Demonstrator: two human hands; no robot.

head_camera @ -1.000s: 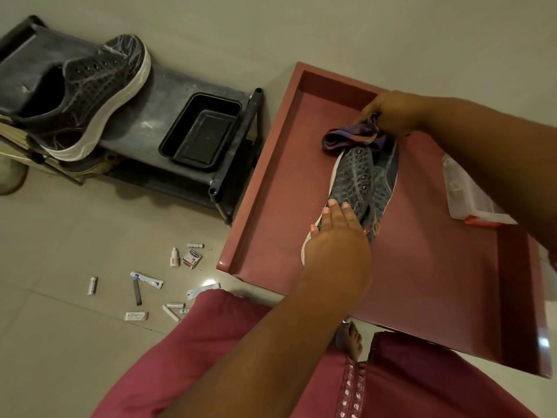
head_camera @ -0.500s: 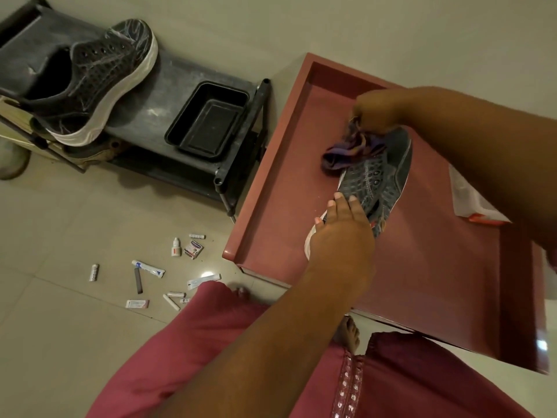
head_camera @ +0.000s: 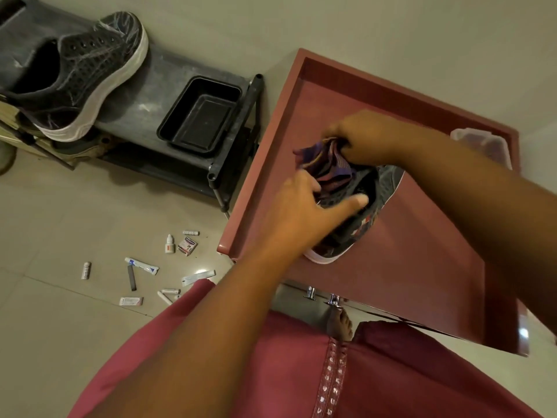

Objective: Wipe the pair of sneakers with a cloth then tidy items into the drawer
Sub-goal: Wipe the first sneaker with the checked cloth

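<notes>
Nearest the camera, the left hand (head_camera: 304, 212) grips the grey sneaker (head_camera: 361, 206) lying on the red tabletop (head_camera: 407, 260), thumb stretched across its upper and fingers curled round its far side, where they blur into the fabric. Beyond it, the right hand (head_camera: 364, 140) bunches the purple striped cloth (head_camera: 328, 164) against the shoe's toe end, fingertips buried in the folds; much of the shoe is hidden by both hands and its white sole shows only at the heel. Farther left, the second sneaker (head_camera: 87, 82) rests on a dark rack (head_camera: 144, 95) beside a black tray (head_camera: 200, 114), small tubes and packets (head_camera: 141, 265) lie scattered on the floor, and a clear box (head_camera: 485, 144) is half hidden behind the right forearm.
</notes>
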